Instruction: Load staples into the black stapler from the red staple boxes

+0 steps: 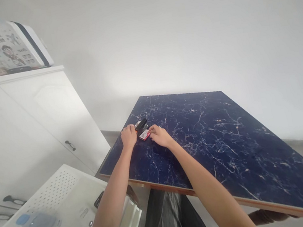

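1. Black stapler [142, 124] lies on the blue counter [208, 139], the left hand [129, 136] curling its grip around one end.
2. Right hand [160, 135] pinches its grip on a red-and-white box [144, 135] beside it.
3. White cabinet [30, 118] stands left.

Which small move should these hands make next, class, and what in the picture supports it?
Probably the right hand should draw the red-and-white box slightly away from the black stapler-like tool: it is at the box's right edge, the left hand is at the tool's left end, and the two things lie close together.
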A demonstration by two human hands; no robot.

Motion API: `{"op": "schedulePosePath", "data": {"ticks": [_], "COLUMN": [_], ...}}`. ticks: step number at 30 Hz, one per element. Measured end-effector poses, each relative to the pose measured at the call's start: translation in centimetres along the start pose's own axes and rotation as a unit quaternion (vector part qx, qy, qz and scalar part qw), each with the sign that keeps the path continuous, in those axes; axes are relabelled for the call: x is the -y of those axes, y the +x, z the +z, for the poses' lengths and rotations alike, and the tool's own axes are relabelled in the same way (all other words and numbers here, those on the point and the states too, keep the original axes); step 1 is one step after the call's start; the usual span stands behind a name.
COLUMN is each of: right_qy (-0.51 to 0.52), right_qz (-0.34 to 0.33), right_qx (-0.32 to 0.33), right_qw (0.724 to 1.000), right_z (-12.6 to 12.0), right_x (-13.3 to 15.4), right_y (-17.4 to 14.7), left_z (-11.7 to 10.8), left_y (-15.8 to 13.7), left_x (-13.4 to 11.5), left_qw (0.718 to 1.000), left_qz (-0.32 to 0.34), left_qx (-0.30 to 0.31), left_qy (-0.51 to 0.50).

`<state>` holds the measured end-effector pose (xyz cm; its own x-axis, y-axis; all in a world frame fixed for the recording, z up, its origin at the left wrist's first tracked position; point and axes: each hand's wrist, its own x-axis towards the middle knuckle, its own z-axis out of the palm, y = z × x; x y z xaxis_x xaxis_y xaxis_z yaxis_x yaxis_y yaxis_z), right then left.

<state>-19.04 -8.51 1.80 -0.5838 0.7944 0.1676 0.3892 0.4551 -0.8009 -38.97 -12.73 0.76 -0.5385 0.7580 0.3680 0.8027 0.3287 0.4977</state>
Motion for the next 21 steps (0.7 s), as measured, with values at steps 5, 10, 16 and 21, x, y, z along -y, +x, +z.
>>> {"op": "schedulePosePath", "data": {"ticks": [5, 10, 16, 21], "right_qy": [-0.107, -0.213, -0.207, -0.241], "right_qz": [-0.011, 0.011, -0.058, -0.06], "right_qx": [-0.103, -0.091, -0.032, -0.099], "right_qw": [0.989, 0.973, 0.976, 0.964], "right_z": [-1.6, -2.9, -0.5, -3.4], "right_x": [-1.6, -4.0, -3.5, -4.6], "right_y": [0.0, 0.0, 0.5, -1.0], "left_z": [0.0, 0.1, 0.8, 0.7], "left_y": [-0.1, -1.0, -1.7, -2.4], "left_x": [-0.1, -0.5, -1.6, -4.0], "left_qw": [1.0, 0.989, 0.992, 0.984], "left_qz": [0.01, 0.122, 0.091, 0.15], "left_qx": [0.018, 0.081, 0.038, -0.058], "left_qy": [-0.006, 0.029, 0.074, 0.077]}}
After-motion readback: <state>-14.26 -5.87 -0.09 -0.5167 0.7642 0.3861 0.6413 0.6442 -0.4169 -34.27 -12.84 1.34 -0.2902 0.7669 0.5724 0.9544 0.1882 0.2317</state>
